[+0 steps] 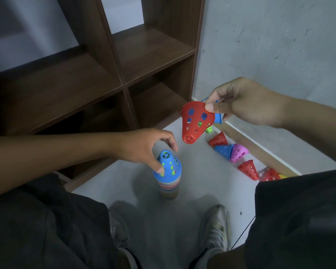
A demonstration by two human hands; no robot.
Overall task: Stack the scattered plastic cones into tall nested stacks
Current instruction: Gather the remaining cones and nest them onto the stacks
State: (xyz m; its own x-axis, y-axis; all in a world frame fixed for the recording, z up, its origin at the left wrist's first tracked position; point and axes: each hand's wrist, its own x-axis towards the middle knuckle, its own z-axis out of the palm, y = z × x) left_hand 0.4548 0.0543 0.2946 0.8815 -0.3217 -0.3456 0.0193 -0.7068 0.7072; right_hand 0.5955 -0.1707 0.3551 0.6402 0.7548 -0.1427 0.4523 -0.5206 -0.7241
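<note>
- Head view: your right hand (246,102) pinches a red cone (196,121) by its rim, up and right of the stack (168,171) standing on the floor (202,181).
- Your left hand (144,146) steadies the stack's blue top, thumb against its side, fingers arched over it.
- Next, I judge: turn the cone mouth-down, centre it, clear the left hand.
- Loose cones (231,152) lie right by the wall; the farthest are blurred, and a blue piece behind your right fingers is mostly hidden.

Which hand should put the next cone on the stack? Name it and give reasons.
Right. The right hand already pinches the red cone by its rim, raised beside the stack. The left hand is touching the stack's blue top.
</note>
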